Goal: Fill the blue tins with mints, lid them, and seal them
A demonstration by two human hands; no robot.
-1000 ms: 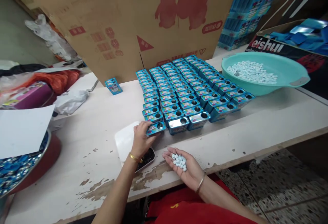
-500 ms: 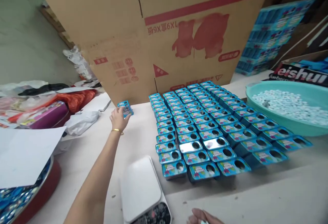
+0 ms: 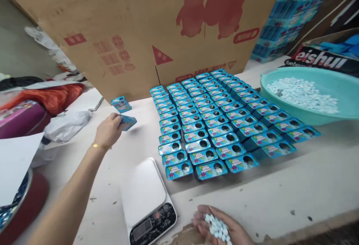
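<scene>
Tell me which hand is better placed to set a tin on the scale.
Left hand, most likely: it holds a tin, while the right hand lies palm up, cupping white pellets.

The worn white tabletop [image 3: 266, 192] is carrying rows of blue CARAMELO tins [image 3: 209, 115], a digital scale [image 3: 147, 196] and a turquoise basin [image 3: 297, 111]; a cardboard carton [image 3: 134, 21] is standing at the back, a lone tin [image 3: 122, 104] near it, and a white bag [image 3: 67, 125] is lying left.

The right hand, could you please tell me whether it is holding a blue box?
No, the right hand cups small pale pellets, while the left hand holds a blue box.
</scene>
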